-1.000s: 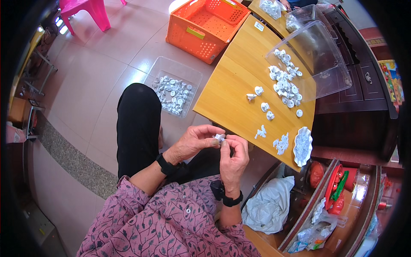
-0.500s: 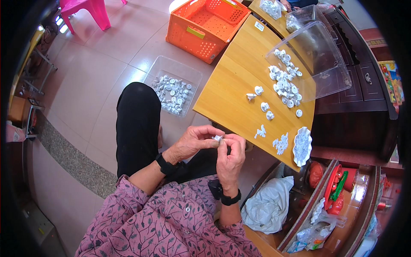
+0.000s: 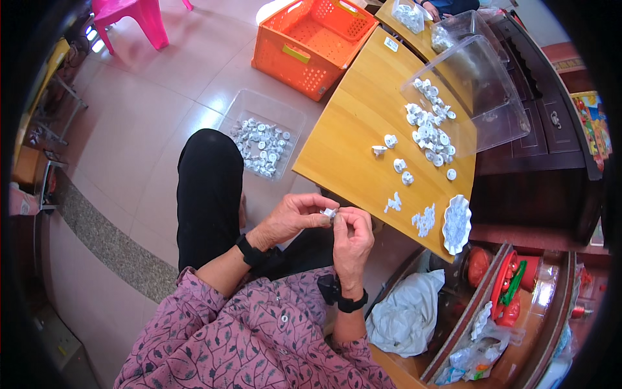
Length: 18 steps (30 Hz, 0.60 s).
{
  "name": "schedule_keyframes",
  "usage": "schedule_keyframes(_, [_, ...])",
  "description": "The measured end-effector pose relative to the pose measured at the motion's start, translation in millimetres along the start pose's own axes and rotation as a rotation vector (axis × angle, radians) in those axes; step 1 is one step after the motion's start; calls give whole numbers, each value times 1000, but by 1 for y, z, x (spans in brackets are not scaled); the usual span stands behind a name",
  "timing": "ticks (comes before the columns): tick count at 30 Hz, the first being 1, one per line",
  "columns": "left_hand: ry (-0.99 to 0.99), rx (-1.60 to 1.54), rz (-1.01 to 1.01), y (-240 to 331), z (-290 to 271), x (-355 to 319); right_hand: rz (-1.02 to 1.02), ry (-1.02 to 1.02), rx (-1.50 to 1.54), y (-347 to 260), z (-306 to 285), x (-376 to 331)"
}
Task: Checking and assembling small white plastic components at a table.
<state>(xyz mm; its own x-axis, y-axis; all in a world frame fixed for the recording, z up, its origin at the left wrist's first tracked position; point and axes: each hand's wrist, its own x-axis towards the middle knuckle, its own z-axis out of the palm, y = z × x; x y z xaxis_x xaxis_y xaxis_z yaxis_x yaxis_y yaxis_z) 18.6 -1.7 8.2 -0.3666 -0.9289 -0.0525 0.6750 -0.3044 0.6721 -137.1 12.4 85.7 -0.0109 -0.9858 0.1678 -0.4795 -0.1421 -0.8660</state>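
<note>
My left hand point(image 3: 293, 217) and my right hand point(image 3: 353, 240) meet above my lap, both pinching one small white plastic part point(image 3: 329, 212) between thumb and fingertips. Just beyond them is the wooden table point(image 3: 353, 139), where a heap of similar white parts point(image 3: 429, 129) lies beside a tipped clear bin point(image 3: 483, 97). A few loose parts point(image 3: 398, 165) and small white scraps point(image 3: 424, 219) lie nearer me, next to a white scalloped dish point(image 3: 457, 223).
A clear tray of white parts point(image 3: 262, 146) sits on the floor by my left knee. An orange basket point(image 3: 314, 42) stands beyond it, a pink stool point(image 3: 129, 16) far left. A white bag point(image 3: 408, 314) and open drawers with red items point(image 3: 505, 292) are at my right.
Both hands stay together on the small part; fingers shift slightly as they work it. Nothing else has moved.
</note>
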Motion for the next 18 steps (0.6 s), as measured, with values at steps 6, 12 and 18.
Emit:
schedule_keyframes(6, [8, 49, 56, 8, 3, -3, -38, 22, 5, -1, 4, 0])
schedule_keyframes(12, [273, 82, 206, 35, 0, -10, -24, 35, 32, 2, 11, -7])
schedule_keyframes(18, [602, 33, 388, 56, -34, 0, -31, -32, 16, 7, 14, -17])
